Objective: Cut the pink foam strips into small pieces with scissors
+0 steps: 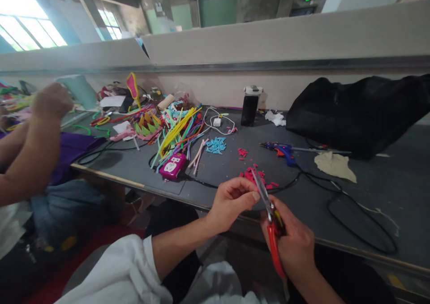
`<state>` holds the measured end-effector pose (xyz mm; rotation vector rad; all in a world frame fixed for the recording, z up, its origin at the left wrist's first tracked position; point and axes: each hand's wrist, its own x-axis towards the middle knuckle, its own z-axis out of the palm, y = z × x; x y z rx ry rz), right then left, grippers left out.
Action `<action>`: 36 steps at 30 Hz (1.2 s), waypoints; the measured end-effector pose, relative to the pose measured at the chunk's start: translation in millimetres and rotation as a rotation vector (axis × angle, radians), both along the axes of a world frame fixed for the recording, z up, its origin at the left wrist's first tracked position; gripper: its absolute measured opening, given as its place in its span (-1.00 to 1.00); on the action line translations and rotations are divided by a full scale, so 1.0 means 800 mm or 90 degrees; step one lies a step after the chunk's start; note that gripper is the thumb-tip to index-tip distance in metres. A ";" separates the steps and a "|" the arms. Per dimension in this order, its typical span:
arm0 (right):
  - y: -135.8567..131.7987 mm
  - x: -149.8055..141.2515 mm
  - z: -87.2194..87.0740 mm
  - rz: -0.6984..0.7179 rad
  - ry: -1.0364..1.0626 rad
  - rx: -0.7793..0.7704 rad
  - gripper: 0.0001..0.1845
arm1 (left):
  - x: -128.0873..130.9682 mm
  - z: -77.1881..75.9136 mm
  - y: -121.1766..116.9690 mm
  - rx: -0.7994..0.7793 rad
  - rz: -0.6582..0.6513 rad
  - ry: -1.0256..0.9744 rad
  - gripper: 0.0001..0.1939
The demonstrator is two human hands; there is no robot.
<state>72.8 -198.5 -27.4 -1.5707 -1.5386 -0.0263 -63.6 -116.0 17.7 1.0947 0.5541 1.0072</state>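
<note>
My right hand [295,241] grips a pair of scissors [267,194] with red handles, the blades pointing up and away from me. Beside the blades my left hand [235,201] is closed in a pinch, thumb against fingers. Whatever it pinches is too small to make out. Just beyond both hands lies a pile of short red pieces [250,175] on the dark table, partly hidden by the blades. A smaller red cluster [242,152] and a heap of short blue pieces [216,145] lie farther back.
Colourful pipe cleaners [179,129] lie at left behind a purple box [173,166]. A blue glue gun [285,152] with a looping black cord lies right. Behind stand a phone [249,110] and a black bag [349,116]. Another person's arm [43,129] is at far left.
</note>
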 end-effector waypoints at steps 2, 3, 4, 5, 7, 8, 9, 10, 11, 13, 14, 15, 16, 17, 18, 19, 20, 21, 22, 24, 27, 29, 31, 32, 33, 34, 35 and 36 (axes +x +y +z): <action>0.001 0.002 0.008 -0.037 0.002 0.008 -0.70 | 0.000 0.000 0.004 -0.026 -0.024 -0.005 -0.76; 0.002 0.003 0.012 -0.057 0.007 0.012 -0.69 | 0.000 0.000 0.006 -0.041 -0.038 -0.007 -0.76; 0.003 0.005 0.015 -0.073 0.013 0.014 -0.68 | 0.000 0.000 0.007 -0.057 -0.054 -0.006 -0.75; 0.004 0.007 0.019 -0.083 0.018 0.013 -0.68 | 0.001 0.000 0.009 -0.076 -0.069 -0.001 -0.75; 0.005 0.011 0.025 -0.082 0.026 0.003 -0.67 | 0.002 0.001 0.011 -0.122 -0.100 0.027 -0.74; 0.005 0.012 0.027 -0.074 0.029 0.001 -0.67 | 0.003 0.000 0.011 -0.146 -0.117 0.047 -0.75; 0.005 0.013 0.028 -0.061 0.033 -0.001 -0.68 | 0.004 0.000 0.012 -0.168 -0.137 0.069 -0.76; 0.005 0.014 0.029 -0.047 0.037 -0.001 -0.69 | 0.004 -0.001 0.012 -0.186 -0.160 0.090 -0.77; 0.006 0.014 0.029 -0.036 0.045 0.001 -0.70 | 0.005 -0.002 0.013 -0.199 -0.184 0.109 -0.79; 0.006 0.013 0.030 -0.017 0.065 0.004 -0.72 | 0.005 -0.005 0.014 -0.208 -0.234 0.138 -0.82; 0.007 0.013 0.029 -0.008 0.078 0.003 -0.72 | 0.005 -0.006 0.014 -0.210 -0.256 0.151 -0.83; 0.007 0.013 0.029 0.001 0.092 -0.002 -0.72 | 0.005 -0.008 0.015 -0.212 -0.274 0.162 -0.84; 0.007 0.013 0.029 0.009 0.105 -0.011 -0.72 | 0.005 -0.009 0.015 -0.213 -0.287 0.172 -0.85; 0.007 0.012 0.029 0.014 0.116 -0.021 -0.71 | 0.005 -0.010 0.016 -0.214 -0.294 0.183 -0.86; 0.007 0.012 0.029 0.018 0.121 -0.030 -0.71 | 0.004 -0.010 0.016 -0.216 -0.298 0.193 -0.87; 0.007 0.013 0.028 0.019 0.121 -0.036 -0.72 | 0.004 -0.010 0.016 -0.216 -0.301 0.203 -0.88; 0.007 0.013 0.028 0.015 0.116 -0.034 -0.73 | 0.005 -0.010 0.015 -0.213 -0.303 0.209 -0.88; 0.006 0.013 0.028 0.005 0.108 -0.028 -0.74 | 0.005 -0.010 0.015 -0.204 -0.304 0.212 -0.88; 0.006 0.013 0.028 -0.008 0.096 -0.021 -0.74 | 0.005 -0.009 0.014 -0.186 -0.297 0.211 -0.88; 0.007 0.014 0.029 -0.043 0.080 -0.021 -0.72 | 0.006 -0.008 0.011 -0.102 -0.251 0.212 -0.87; 0.010 0.016 0.029 -0.090 0.091 -0.046 -0.63 | 0.005 -0.007 0.007 0.124 -0.115 0.273 -0.93; 0.011 0.016 0.029 -0.100 0.113 -0.055 -0.59 | 0.005 -0.007 0.005 0.263 -0.053 0.327 -0.96; 0.013 0.015 0.029 -0.100 0.126 -0.061 -0.59 | 0.004 -0.008 0.004 0.350 -0.033 0.355 -0.95; 0.013 0.014 0.029 -0.102 0.128 -0.066 -0.59 | 0.003 -0.008 0.003 0.377 -0.033 0.362 -0.94; 0.012 0.013 0.029 -0.106 0.129 -0.068 -0.58 | 0.003 -0.009 0.003 0.397 -0.035 0.366 -0.93; 0.012 0.012 0.028 -0.108 0.129 -0.070 -0.58 | 0.003 -0.009 0.003 0.410 -0.038 0.370 -0.93; 0.011 0.011 0.028 -0.106 0.129 -0.070 -0.59 | 0.003 -0.010 0.003 0.417 -0.040 0.373 -0.93; 0.011 0.011 0.028 -0.101 0.128 -0.067 -0.59 | 0.003 -0.010 0.003 0.420 -0.044 0.377 -0.93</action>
